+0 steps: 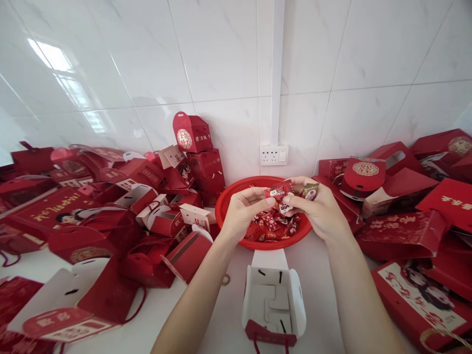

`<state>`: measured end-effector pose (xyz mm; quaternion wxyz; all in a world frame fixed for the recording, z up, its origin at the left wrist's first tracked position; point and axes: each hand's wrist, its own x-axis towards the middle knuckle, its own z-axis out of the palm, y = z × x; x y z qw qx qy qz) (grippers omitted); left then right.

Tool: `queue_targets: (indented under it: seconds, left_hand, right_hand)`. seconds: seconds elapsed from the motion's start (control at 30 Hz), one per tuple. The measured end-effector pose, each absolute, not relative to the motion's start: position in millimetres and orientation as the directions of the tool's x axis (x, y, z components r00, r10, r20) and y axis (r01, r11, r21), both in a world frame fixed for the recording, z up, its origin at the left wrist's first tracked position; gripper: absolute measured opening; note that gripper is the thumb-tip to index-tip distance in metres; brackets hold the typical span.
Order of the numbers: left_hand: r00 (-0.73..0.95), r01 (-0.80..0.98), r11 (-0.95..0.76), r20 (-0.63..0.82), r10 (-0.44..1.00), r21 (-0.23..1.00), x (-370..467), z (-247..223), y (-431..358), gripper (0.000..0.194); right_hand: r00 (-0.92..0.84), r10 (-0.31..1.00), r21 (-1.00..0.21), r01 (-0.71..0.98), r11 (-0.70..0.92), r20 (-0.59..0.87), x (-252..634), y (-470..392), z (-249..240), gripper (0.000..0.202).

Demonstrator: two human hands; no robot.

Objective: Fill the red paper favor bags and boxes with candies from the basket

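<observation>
My left hand (245,209) pinches a red wrapped candy (278,191) between thumb and fingers, above a red plastic basket (226,221). Close beside it, my right hand (320,209) is closed on several wrapped candies, among them a green one (310,191) and a red-and-white one (285,208). More red candies (271,223) lie in the basket below both hands. Between my forearms stands an open gift box (273,305), white inside, with its flaps up and a red cord at the front. No candy shows inside this box.
Many red gift boxes are heaped on the left, including a large open box (81,300). A stack of boxes (204,162) stands against the tiled wall. More boxes (401,233) crowd the right side. A wall socket (273,156) is behind the basket.
</observation>
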<state>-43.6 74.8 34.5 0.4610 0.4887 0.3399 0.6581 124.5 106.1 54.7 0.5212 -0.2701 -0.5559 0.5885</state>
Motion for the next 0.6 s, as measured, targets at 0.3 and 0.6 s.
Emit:
queue_targets:
  seconds: [0.3, 0.6]
  left_hand:
    - [-0.099, -0.255, -0.388, 0.375, 0.922, 0.886, -44.0, 31.9, 76.3, 0.033]
    - [-0.029, -0.237, -0.397, 0.402, 0.915, 0.887, -44.8, 31.1, 74.9, 0.030]
  right_hand:
    - [-0.315, 0.913, -0.939, -0.301, 0.164, 0.260, 126.9, 106.8, 54.2, 0.049]
    - [-0.337, 0.892, -0.933, -0.296, 0.203, 0.300, 130.0, 106.5, 53.8, 0.048]
